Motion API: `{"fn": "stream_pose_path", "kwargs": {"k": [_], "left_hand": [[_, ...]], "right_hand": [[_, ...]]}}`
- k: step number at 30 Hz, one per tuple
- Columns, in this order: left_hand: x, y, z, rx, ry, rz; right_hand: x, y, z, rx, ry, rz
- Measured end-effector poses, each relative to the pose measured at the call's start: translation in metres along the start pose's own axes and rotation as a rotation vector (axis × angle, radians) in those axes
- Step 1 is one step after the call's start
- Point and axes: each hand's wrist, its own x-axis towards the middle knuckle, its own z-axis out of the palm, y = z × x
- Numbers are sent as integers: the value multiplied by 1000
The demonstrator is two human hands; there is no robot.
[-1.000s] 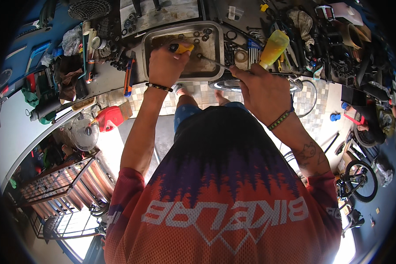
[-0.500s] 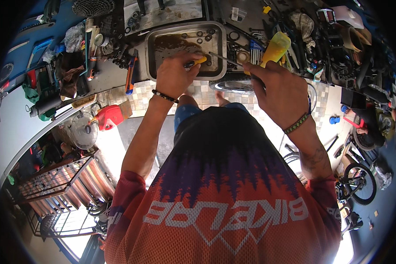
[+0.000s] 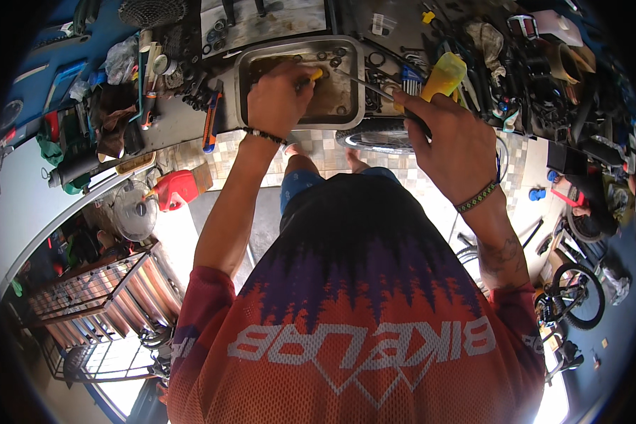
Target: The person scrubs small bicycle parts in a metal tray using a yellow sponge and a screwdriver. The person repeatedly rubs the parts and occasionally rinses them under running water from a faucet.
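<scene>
Over the metal tray [image 3: 300, 128] at the bench's front edge, my left hand [image 3: 274, 100] is closed around a small dark piece with a yellow end [image 3: 316, 73]. Its kind is mostly hidden by my fingers. My right hand [image 3: 454, 136], just right of the tray, grips a screwdriver [image 3: 366, 84] by its handle. The long metal shaft crosses the tray's right rim, its tip close to the yellow end but apart from it. Brown fluid and several small dark rings [image 3: 337, 51] lie in the tray.
A translucent yellow bottle [image 3: 445, 76] stands beyond my right hand. Left of the tray lies an orange-and-blue utility knife [image 3: 211, 121]. Tools and parts crowd both sides of the bench. Below its front edge is a bicycle wheel [image 3: 376, 139]; a red container [image 3: 174, 189] stands lower left.
My left hand has moved slightly farther away over the tray, carrying the yellow-ended piece up and left. The screwdriver tip has shifted a little away from me; both grips stay closed.
</scene>
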Motion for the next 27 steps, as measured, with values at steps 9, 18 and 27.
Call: {"fn": "stream_pose_path", "kwargs": {"k": [9, 18, 27], "left_hand": [[-1, -2, -25, -129, -18, -80], [4, -12, -12, 51, -11, -43], [-26, 18, -18, -303, -178, -146]], "right_hand": [[-8, 6, -2, -4, -9, 34], [-11, 3, -4, 7, -35, 49], [-9, 6, -1, -19, -68, 80]]}}
